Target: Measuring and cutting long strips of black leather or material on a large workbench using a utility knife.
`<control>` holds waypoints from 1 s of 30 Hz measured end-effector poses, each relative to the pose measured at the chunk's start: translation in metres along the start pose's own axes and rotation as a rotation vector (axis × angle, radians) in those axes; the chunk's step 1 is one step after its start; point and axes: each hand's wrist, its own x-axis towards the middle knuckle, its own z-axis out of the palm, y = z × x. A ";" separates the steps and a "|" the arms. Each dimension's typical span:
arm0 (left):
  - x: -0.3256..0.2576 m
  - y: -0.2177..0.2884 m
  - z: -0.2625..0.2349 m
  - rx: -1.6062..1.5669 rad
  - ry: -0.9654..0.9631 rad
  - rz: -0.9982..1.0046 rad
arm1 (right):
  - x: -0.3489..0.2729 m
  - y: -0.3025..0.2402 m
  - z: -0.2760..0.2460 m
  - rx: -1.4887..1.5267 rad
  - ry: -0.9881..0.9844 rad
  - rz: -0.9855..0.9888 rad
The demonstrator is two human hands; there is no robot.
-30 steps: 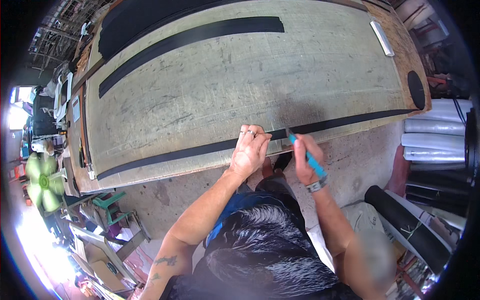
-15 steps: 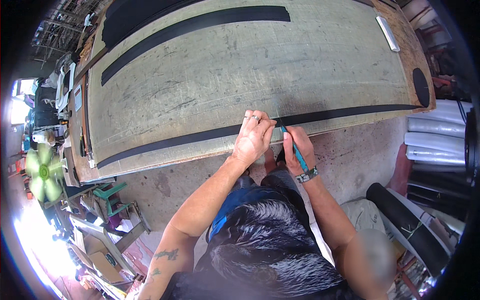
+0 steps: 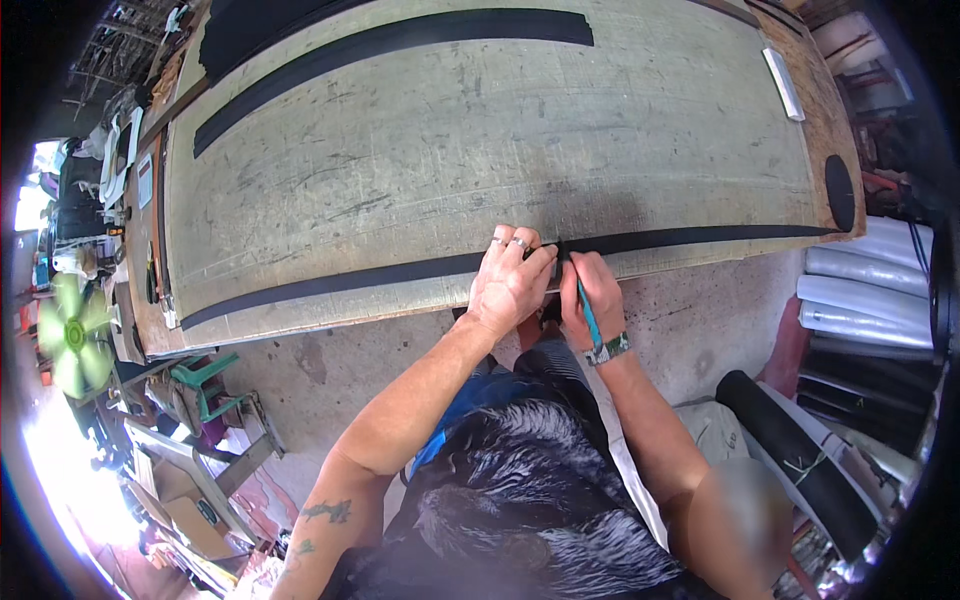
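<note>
– Right hand (image 3: 592,293) has come in beside the left hand (image 3: 510,285) since a second ago, in the head view. Holding what?
– Teal tool (image 3: 588,317), fingers closed round it. Its tip is lost against the black strip (image 3: 350,283) along the near edge of the table (image 3: 380,140).
– And the left?
– Bent over that strip, hiding part; whether it pinches, I can't tell.
– Anything cut off, or written?
– Black fabric (image 3: 265,30) leaves the top edge; a pale bundle (image 3: 712,430) bears a dark mark.

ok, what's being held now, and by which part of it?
Right grip: teal pen-like tool, by its shaft near the tip end. Left grip: over the black strip; can't tell whether it's pinching it.
</note>
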 end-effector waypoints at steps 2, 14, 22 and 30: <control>-0.002 0.001 -0.001 0.002 0.015 0.008 | 0.000 -0.002 -0.001 0.001 -0.019 0.000; -0.007 -0.008 0.003 0.009 0.031 0.013 | -0.003 -0.008 -0.009 -0.003 -0.098 0.007; -0.003 -0.003 -0.001 0.029 0.011 0.012 | -0.009 0.001 -0.012 0.091 -0.083 0.057; 0.000 0.015 -0.027 -0.070 -0.009 -0.165 | 0.004 0.040 -0.042 0.512 0.161 0.447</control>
